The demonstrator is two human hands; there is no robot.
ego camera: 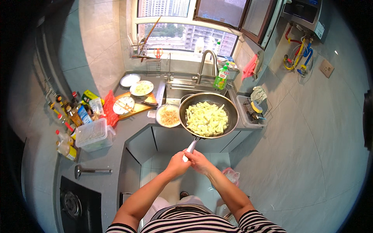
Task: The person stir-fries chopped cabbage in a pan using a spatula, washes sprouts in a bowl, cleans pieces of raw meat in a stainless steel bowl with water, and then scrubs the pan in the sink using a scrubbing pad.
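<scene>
My left hand (178, 164) and my right hand (198, 162) are both closed around the handle (191, 148) of a frying pan (232, 115). The pan is held out over the front edge of the sink (186, 80), and pale yellow-green cut pieces of food (207, 119) lie in it. Just left of the pan, a bowl of shredded orange-brown food (169, 116) stands on the counter. Farther left, a patterned plate with chopsticks (123, 105), a plate of pale food (142, 88) and a black-handled knife (149, 103) are at a wooden cutting board (140, 109).
Left are a clear plastic container (92, 135), sauce bottles (66, 147), a red plastic bag (110, 110), a ladle (93, 171) and a gas burner (71, 204). Behind the pan rise a faucet (201, 68) and a green soap bottle (221, 78). A plastic bin (243, 112) with a sponge stands right.
</scene>
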